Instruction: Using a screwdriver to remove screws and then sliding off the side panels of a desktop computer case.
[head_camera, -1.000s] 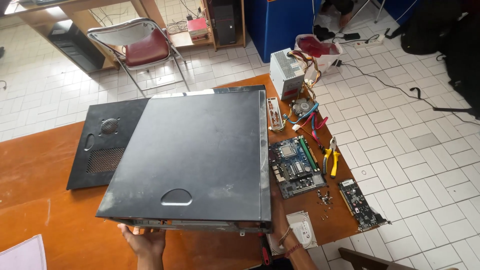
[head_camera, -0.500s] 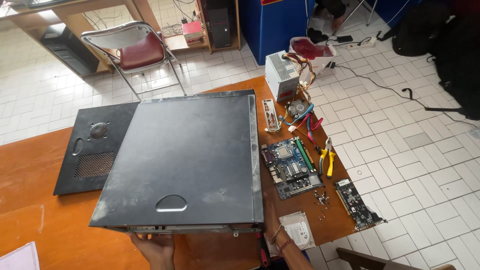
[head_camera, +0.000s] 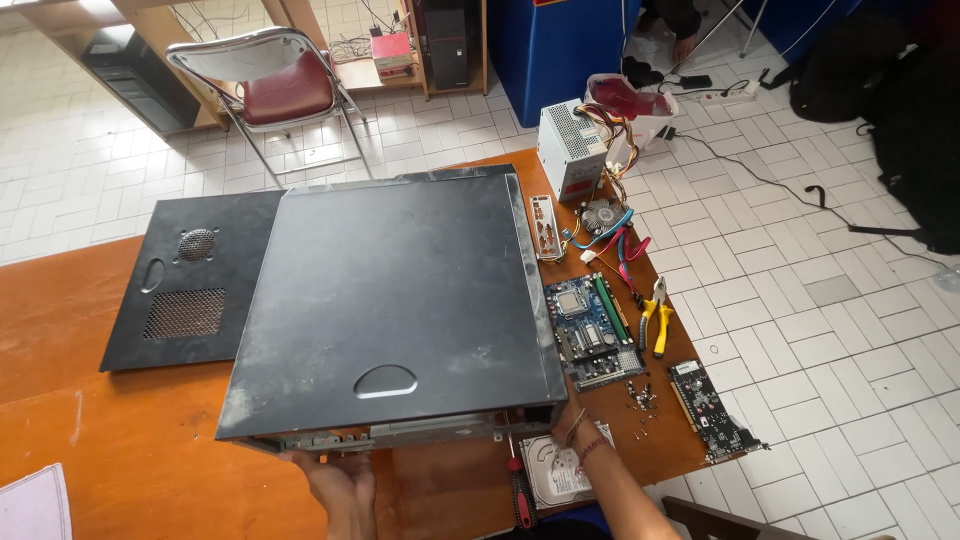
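A person's left hand (head_camera: 335, 478) and right hand (head_camera: 572, 425) grip the near edge of a black computer case (head_camera: 400, 300) lying flat on an orange-brown wooden table (head_camera: 120, 470); the fingers appear curled under the rim, though the case hides them. A removed side panel (head_camera: 190, 285) lies just left of the case. To the right sit a motherboard (head_camera: 592, 330), yellow-handled pliers (head_camera: 656, 318), a graphics card (head_camera: 710, 410) and a power supply (head_camera: 568, 150). A hard drive (head_camera: 555, 475) and red-handled screwdriver (head_camera: 518, 495) lie near the right wrist.
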